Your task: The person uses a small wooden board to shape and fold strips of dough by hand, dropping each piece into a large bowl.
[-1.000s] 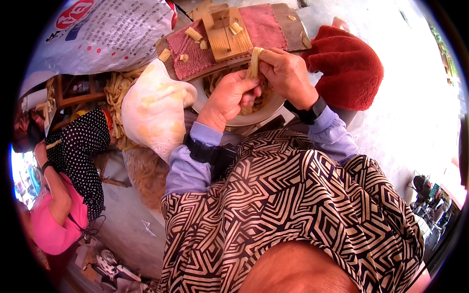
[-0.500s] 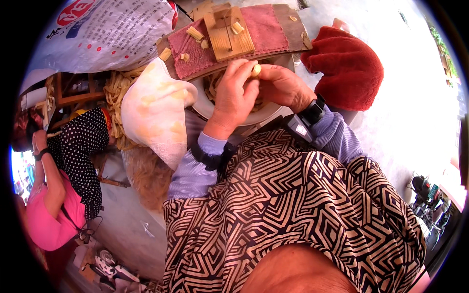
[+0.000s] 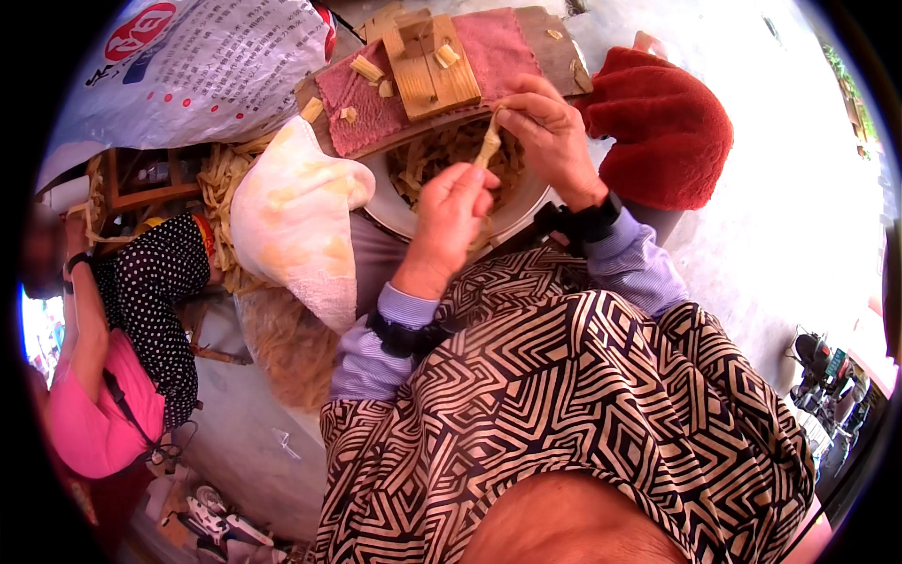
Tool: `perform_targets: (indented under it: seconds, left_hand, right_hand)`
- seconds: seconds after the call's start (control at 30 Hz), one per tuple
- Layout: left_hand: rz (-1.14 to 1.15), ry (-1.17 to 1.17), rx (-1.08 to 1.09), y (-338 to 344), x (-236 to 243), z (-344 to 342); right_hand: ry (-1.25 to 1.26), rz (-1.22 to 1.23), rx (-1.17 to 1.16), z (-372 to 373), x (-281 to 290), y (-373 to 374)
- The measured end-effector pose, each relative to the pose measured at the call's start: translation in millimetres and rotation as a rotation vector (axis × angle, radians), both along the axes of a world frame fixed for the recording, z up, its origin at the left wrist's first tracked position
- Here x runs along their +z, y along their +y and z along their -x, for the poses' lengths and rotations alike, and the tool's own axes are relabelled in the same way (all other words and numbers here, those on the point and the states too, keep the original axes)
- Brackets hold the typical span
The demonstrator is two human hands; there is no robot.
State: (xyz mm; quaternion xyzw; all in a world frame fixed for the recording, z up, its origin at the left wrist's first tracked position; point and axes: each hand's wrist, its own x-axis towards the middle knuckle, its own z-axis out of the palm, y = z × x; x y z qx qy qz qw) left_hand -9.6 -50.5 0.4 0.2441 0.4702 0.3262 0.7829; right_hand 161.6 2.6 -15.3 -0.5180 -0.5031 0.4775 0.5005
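Observation:
A pale yellow twisted strip (image 3: 489, 147) spans the gap between my two hands, above a white basin (image 3: 383, 193). My left hand (image 3: 445, 221) pinches its lower end. At the upper end, the fingertips of my right hand (image 3: 554, 141) are closed on it. Similar strips (image 3: 427, 162) lie heaped in the basin, partly hidden by my hands. Just beyond is a wooden block (image 3: 421, 80) with a slot, resting on a pink cloth (image 3: 507, 45) spread over a board (image 3: 552, 61). Short cut pieces (image 3: 366, 69) are scattered around and on the block.
A white stained cloth (image 3: 291, 211) covers my left knee, a red cloth (image 3: 667, 127) my right. Far left stands a large printed sack (image 3: 216, 70). More strips (image 3: 221, 188) are piled left, beside a person in pink (image 3: 108, 404). Parked vehicles (image 3: 827, 385) stand at right.
My hands were close together around a small rolled piece. Now they are apart, left lower and right higher, with the strip stretched between them.

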Motion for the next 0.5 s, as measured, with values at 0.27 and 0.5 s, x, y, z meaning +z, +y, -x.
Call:
perform_targets:
  seconds: [0.27, 0.5]
  left_hand:
    - [-1.199, 1.086, -0.19, 37, 22, 15]
    - [-1.175, 1.003, -0.166, 73, 23, 44]
  right_hand:
    - [-0.185, 0.14, 0.458, -18, 32, 39]
    - [-0.235, 0.261, 0.401, -20, 51, 63]
